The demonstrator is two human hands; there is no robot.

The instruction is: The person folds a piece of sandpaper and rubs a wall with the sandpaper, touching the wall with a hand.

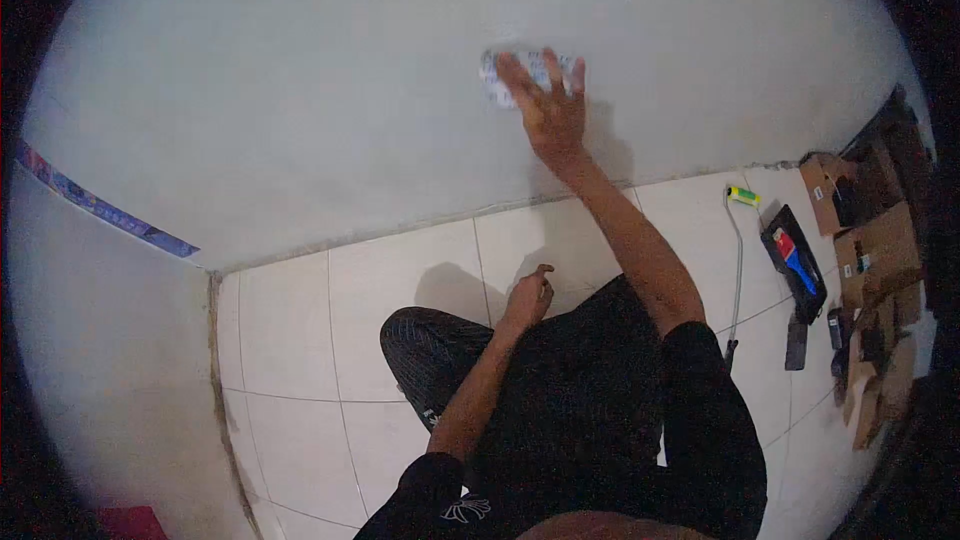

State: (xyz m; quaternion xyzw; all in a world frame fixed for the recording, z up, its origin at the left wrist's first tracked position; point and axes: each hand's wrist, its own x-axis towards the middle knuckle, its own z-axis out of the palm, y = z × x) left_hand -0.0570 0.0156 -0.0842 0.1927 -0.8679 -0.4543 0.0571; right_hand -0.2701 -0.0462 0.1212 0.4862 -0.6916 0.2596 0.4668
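Note:
My right hand presses flat against the grey-white wall, fingers spread over a white sheet of sandpaper with bluish print on its back. Part of the sheet is covered by the fingers, and the hand is slightly blurred. Lower down, my left hand rests by my bent legs, above the tiled floor. Its fingers are loosely bent, one reaching outward, and nothing shows in them.
On the floor at right lie a small paint roller with a long thin handle and a black tray holding a blue-and-red brush. Cardboard boxes stand at far right. A patterned strip runs along the left wall.

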